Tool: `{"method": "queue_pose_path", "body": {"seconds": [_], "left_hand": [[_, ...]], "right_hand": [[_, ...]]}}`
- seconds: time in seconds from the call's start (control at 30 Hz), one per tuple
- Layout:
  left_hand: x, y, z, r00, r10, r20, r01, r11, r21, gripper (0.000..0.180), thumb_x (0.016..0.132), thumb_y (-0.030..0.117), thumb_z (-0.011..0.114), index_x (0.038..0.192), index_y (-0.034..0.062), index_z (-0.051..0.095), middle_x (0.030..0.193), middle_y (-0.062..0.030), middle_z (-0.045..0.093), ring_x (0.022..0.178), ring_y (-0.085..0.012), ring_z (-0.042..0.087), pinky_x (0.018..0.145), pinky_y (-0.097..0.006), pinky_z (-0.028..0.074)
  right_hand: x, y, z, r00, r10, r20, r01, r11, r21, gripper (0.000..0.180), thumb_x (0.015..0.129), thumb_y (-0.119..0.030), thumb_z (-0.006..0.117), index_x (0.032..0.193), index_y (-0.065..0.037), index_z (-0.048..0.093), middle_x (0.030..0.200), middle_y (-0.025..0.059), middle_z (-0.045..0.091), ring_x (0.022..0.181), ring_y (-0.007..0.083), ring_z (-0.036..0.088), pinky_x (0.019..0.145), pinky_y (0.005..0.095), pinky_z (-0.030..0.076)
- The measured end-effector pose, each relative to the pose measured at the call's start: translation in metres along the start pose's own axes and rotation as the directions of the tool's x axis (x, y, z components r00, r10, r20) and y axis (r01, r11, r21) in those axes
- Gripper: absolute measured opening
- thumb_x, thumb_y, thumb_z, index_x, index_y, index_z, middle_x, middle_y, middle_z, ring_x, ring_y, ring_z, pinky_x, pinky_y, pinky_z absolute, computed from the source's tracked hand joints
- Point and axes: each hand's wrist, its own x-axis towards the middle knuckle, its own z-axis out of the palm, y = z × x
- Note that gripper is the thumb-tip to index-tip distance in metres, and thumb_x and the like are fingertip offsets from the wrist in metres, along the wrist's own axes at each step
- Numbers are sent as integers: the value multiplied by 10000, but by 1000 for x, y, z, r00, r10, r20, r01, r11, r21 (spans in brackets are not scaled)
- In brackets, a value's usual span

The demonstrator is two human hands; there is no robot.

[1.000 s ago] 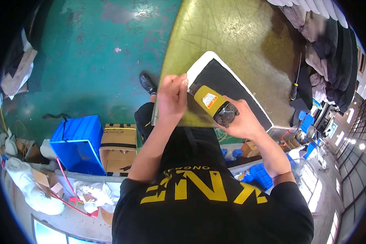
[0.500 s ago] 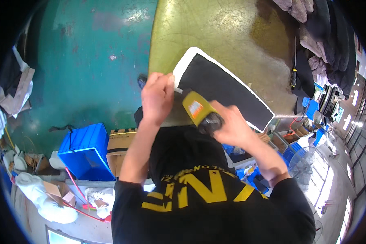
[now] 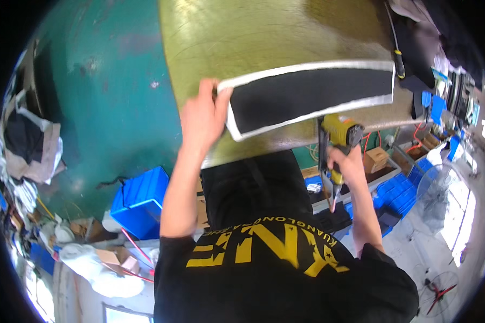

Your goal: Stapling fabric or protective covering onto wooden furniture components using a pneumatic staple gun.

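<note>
A long black panel with a white border (image 3: 312,91) lies across the table, its right end a little higher than its left. My left hand (image 3: 202,121) is closed on the panel's left end, thumb on top at the white edge. My right hand (image 3: 347,161) grips a yellow and black staple gun (image 3: 340,129) by its handle. The gun is at the table's near edge, just below the panel's lower border. Whether its nose touches the panel cannot be made out.
An olive-topped table (image 3: 242,32) meets a green surface (image 3: 108,64) on the left. A screwdriver (image 3: 399,64) lies past the panel's right end, beside dark cloths (image 3: 417,40). Blue bins (image 3: 140,199) stand below left and at the right; a fan (image 3: 442,194) stands further right.
The panel has swung from a steep slant down to the right to nearly level. My right hand has carried the staple gun rightward, away from my left hand, which keeps hold of the panel's end.
</note>
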Motion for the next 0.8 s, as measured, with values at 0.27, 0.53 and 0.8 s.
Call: {"method": "queue_pose_path", "body": {"seconds": [0.27,0.53,0.8], "left_hand": [[-53,3,50,994,-97,-46,80,955,-284,446,992,349,629,1314,47,561,728,-121,658,637,-290,664,641,-413,529],[-47,-3,52,997,-70,-30,55,938,-343,316,978,324,663,1195,94,664,753,-112,676,682,-230,676,663,-353,531],[-50,-5,53,997,-74,-27,60,934,-353,291,976,305,663,1190,108,664,775,-121,681,680,-243,669,668,-364,528]], "right_hand": [[-37,-6,23,929,-262,262,325,917,-233,349,764,-133,776,1061,0,649,785,128,714,710,220,705,690,360,555],[-33,-17,36,923,-282,260,363,863,-353,279,781,-106,762,1027,1,688,809,159,706,744,305,711,701,355,559],[-30,-11,43,959,-177,221,259,864,-433,432,720,-129,790,1112,-24,642,940,205,693,921,429,655,859,461,520]]}}
